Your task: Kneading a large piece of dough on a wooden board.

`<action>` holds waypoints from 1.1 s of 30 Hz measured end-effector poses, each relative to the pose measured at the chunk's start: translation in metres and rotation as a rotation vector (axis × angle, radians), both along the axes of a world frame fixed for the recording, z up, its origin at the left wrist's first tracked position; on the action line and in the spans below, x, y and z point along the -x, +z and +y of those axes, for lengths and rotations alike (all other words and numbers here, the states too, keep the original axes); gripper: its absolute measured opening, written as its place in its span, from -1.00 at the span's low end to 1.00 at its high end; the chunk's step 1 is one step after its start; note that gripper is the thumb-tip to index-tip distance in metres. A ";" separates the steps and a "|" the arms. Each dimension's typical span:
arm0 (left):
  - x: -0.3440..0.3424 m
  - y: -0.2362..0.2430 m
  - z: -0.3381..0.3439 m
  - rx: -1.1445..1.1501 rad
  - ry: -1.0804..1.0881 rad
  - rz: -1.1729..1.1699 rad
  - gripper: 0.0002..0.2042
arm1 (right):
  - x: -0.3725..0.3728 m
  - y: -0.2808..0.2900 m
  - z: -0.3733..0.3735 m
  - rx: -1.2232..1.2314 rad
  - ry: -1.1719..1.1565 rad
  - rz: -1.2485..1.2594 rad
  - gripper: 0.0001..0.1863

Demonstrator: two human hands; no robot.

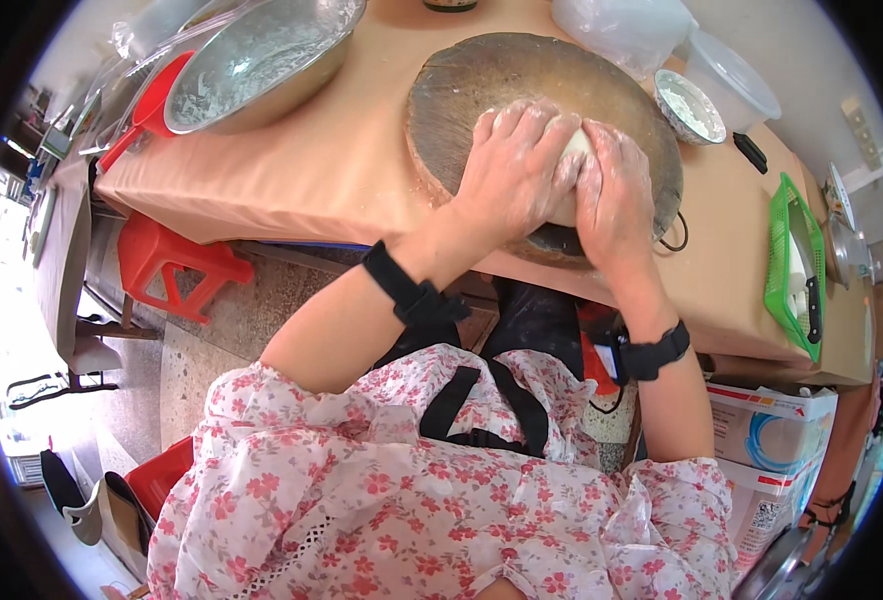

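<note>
Dough on a round chopping board is covered by left hand and right hand, fingers pressed together over it.

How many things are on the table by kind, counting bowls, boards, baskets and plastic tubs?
Bowls: 2, a large steel bowl and a small floured bowl
Boards: 1, round wooden board
Baskets: 1, green basket
Plastic tubs: 2, and
Total: 6
</note>
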State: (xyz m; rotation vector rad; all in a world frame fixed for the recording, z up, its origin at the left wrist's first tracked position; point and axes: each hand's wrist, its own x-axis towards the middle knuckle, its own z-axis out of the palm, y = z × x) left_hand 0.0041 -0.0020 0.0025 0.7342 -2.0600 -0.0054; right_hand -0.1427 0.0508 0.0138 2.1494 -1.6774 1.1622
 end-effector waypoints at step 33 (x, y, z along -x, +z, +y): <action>0.002 -0.001 -0.008 0.016 0.004 -0.012 -0.70 | 0.004 -0.001 -0.012 0.023 -0.031 0.006 -0.66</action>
